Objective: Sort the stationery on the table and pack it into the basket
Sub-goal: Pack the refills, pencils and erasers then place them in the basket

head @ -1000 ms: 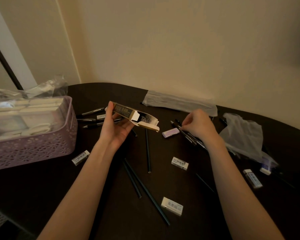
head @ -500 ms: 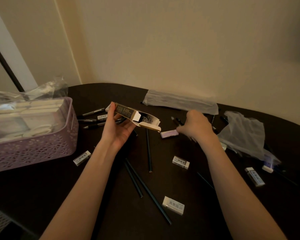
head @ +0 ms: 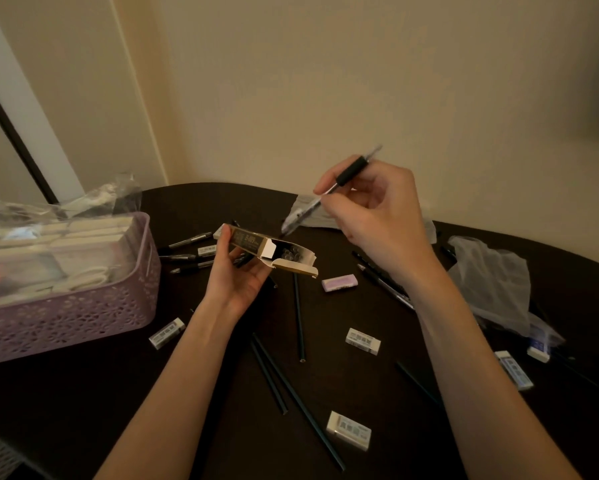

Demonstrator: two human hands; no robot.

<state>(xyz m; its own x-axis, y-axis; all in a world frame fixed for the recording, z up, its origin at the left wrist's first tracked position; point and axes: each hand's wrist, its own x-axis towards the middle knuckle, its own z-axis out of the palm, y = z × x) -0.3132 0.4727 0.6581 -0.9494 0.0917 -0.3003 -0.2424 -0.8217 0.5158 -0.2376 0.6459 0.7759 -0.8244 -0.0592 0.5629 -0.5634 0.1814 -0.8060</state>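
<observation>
The left hand (head: 237,271) grips a small cardboard box (head: 267,252) above the dark table (head: 83,410), its end flap hanging open toward the right. The right hand (head: 370,216) is raised higher, fingers curled round a pen (head: 329,192) that slants down, its lower end just above the open box. The purple basket (head: 76,313) sits at the left edge, packed with pale boxes under clear wrapping. Scattered across the table lie dark pencils (head: 298,320), more pens (head: 187,241), several white erasers (head: 363,340) and a lilac eraser (head: 339,283). A crumpled plastic bag (head: 492,282) lies to the right.
</observation>
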